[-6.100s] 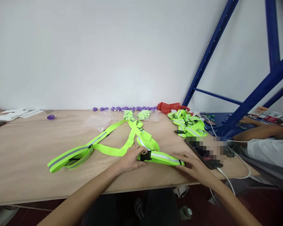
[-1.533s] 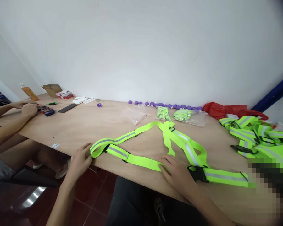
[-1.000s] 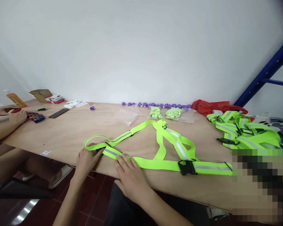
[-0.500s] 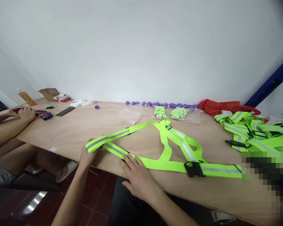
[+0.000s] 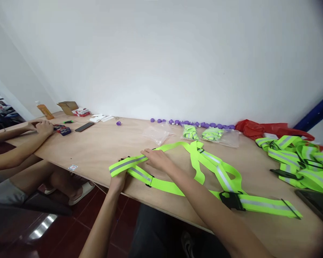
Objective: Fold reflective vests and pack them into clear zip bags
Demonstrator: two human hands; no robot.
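A lime-yellow reflective strap vest [image 5: 226, 179] with silver stripes and black buckles lies spread over the table in front of me. My left hand [image 5: 118, 181] is at its left end, closed beneath the strap there, most of its fingers hidden. My right hand [image 5: 156, 158] reaches across the vest and grips the upper strap, thumb and fingers close together. A black side-release buckle [image 5: 233, 200] joins the lower strap at the right, and my right forearm covers part of that strap.
More reflective vests [image 5: 298, 154] are heaped at the right beside red plastic [image 5: 274, 129]. Bagged vests [image 5: 212, 134], a clear bag [image 5: 157, 133] and several purple pieces [image 5: 196, 124] line the wall. A co-worker's hands [image 5: 44, 128] are at the left, near a phone [image 5: 84, 127] and bottle [image 5: 45, 110].
My right hand has lifted off the lower strap and moved up to the upper strap. My left hand stays at the vest's left end. The view has shifted slightly left.
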